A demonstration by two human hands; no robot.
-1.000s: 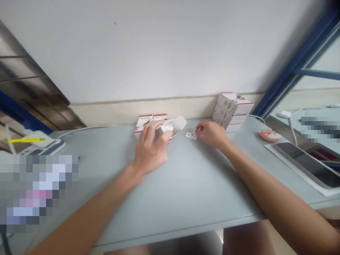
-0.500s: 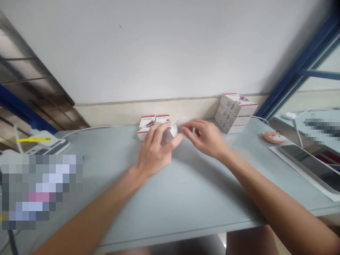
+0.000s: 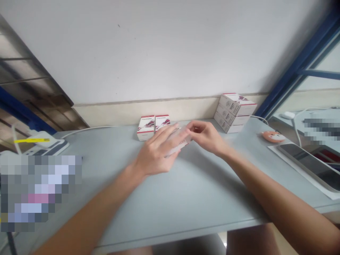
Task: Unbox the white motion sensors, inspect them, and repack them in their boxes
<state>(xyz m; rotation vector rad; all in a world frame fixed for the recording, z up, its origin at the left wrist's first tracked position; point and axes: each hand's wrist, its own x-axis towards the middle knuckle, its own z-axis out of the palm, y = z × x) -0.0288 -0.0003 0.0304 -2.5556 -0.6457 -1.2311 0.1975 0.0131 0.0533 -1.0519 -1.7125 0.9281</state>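
Between my hands is a small white box [image 3: 182,142] with printed lettering, tilted and partly covered by fingers. My left hand [image 3: 156,150] grips it from the left, thumb below and fingers across the top. At the box's right end my right hand [image 3: 205,136] pinches with thumb and forefinger. Whether it grips the box's edge or a flap is too blurred to tell. Just behind my left hand stand two white and red boxes, a left one [image 3: 146,128] and a right one [image 3: 162,122].
A stack of similar boxes [image 3: 233,112] stands against the wall at the back right. Farther right are an orange animal-faced object [image 3: 273,136] and a phone [image 3: 310,166] on white paper. A power strip [image 3: 50,145] with cables lies on the left of the grey table [image 3: 170,205].
The box has turned so a lettered side shows, and my left fingers have stretched across it. My right hand has closed in from slightly apart to the box's right end.
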